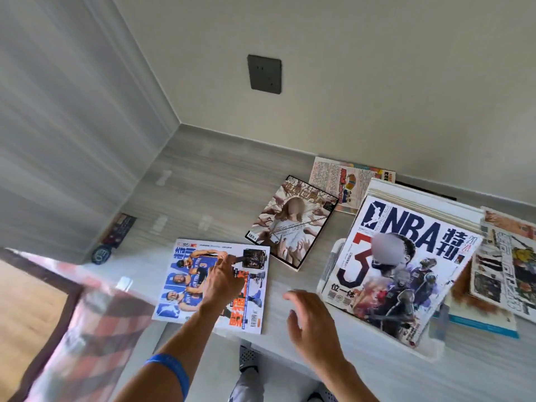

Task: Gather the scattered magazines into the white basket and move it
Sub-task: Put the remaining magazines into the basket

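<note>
So the pale grey wood-grain desk [208, 181] carries everything, and the white basket [327, 274] sits toward its right side, stuffed with a stack topped by a navy-and-white NBA magazine [406, 256]. Left of the basket lies a blue-and-orange basketball magazine [185, 285], and behind that gap a pale magazine with reaching hands [290, 224]. The left hand [223, 282] presses straight fingers on the blue-and-orange one, while the right hand [313, 323] hovers just left of the basket, fingers loosely apart, holding nothing.

Dark wall socket [264, 74] above grey desk [203, 181]; checkered cloth [95, 320] left.
</note>
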Motion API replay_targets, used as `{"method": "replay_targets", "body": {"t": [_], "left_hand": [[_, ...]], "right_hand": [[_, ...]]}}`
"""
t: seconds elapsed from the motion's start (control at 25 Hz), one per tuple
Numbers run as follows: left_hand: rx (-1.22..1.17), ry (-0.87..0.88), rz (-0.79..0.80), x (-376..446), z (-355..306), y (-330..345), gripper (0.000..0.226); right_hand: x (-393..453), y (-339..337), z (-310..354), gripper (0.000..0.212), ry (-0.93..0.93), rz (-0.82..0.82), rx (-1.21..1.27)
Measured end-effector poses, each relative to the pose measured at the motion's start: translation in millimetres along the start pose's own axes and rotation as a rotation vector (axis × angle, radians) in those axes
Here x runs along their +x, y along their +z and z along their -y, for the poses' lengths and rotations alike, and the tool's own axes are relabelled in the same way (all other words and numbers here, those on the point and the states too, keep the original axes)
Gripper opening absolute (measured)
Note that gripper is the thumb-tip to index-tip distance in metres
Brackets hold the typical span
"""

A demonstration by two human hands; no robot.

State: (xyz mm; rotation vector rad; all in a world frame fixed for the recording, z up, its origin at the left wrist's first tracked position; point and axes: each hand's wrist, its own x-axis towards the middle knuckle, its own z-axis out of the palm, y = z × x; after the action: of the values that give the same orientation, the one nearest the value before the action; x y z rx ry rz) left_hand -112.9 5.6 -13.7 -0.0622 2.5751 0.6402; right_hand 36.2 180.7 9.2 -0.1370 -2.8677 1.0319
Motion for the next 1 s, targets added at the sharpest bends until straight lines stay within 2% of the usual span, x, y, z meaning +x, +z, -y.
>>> {"method": "replay_targets", "body": {"t": [0.08, 0.12, 0.2, 0.28, 0.36, 0.44, 0.48, 0.52, 0.6, 0.64, 0.72, 0.76, 0.8, 0.84, 0.88, 0.92, 0.96, 1.0], "left_hand": [[0.235, 0.018, 0.135, -1, 39, -7, 0.082], [0.343, 0.071, 0.222, -3, 58, -6, 0.098], [0.546, 0.24, 0.341, -16, 95, -4, 0.122], [0.743, 0.472, 0.246, -32, 124, -7, 0.131], [0.777, 0.564, 0.144, -36, 134, -23, 0.117], [0.805, 0.639, 0.171, -29, 130, -40, 0.077], [0.759, 0.606, 0.208, -22, 122, -52, 0.055], [0.694, 0.561, 0.22, -15, 113, -63, 0.043], [0.559, 0.595, 0.075, -6, 77, -94, 0.039], [0.498, 0.659, -0.02, -4, 53, -110, 0.036], [0.328, 0.864, -0.226, -4, 5, -135, 0.023], [0.22, 0.932, -0.358, -6, -18, -144, 0.021], [0.114, 0.908, -0.513, -8, -34, -150, 0.027], [0.005, 0.801, -0.652, -10, -48, -155, 0.04], [-0.124, 0.643, -0.724, -13, -58, -156, 0.058], [-0.35, 0.474, -0.668, -16, -66, -153, 0.072], [-0.663, 0.311, -0.457, -21, -74, -145, 0.08], [-0.973, 0.185, -0.151, -26, -81, -131, 0.079]], "right_hand": [[3, 44, 20, 0.051, 0.017, 0.288, -0.117], [4, 66, 30, 0.058, 0.087, 0.397, -0.161], [7, 98, 46, 0.068, 0.237, 0.481, -0.245], [3, 114, 55, 0.068, 0.248, 0.457, -0.316], [1, 113, 54, 0.056, 0.221, 0.437, -0.296], [7, 105, 48, 0.043, 0.203, 0.384, -0.212], [13, 96, 49, 0.04, 0.211, 0.378, -0.132], [21, 84, 53, 0.042, 0.219, 0.381, -0.028], [42, 56, 68, 0.059, 0.188, 0.427, 0.135], [54, 42, 76, 0.062, 0.143, 0.413, 0.12], [79, 6, 80, 0.038, 0.079, 0.23, 0.046], [89, -15, 75, 0.027, 0.107, 0.134, 0.117], [95, -35, 66, 0.022, 0.151, 0.071, 0.273], [95, -54, 55, 0.022, 0.207, 0.035, 0.467], [87, -72, 43, 0.023, 0.261, -0.002, 0.658], [74, -89, 30, 0.024, 0.315, -0.053, 0.817], [61, -99, 17, 0.024, 0.38, -0.109, 0.94], [49, -106, 4, 0.026, 0.455, -0.167, 1.033]]}}
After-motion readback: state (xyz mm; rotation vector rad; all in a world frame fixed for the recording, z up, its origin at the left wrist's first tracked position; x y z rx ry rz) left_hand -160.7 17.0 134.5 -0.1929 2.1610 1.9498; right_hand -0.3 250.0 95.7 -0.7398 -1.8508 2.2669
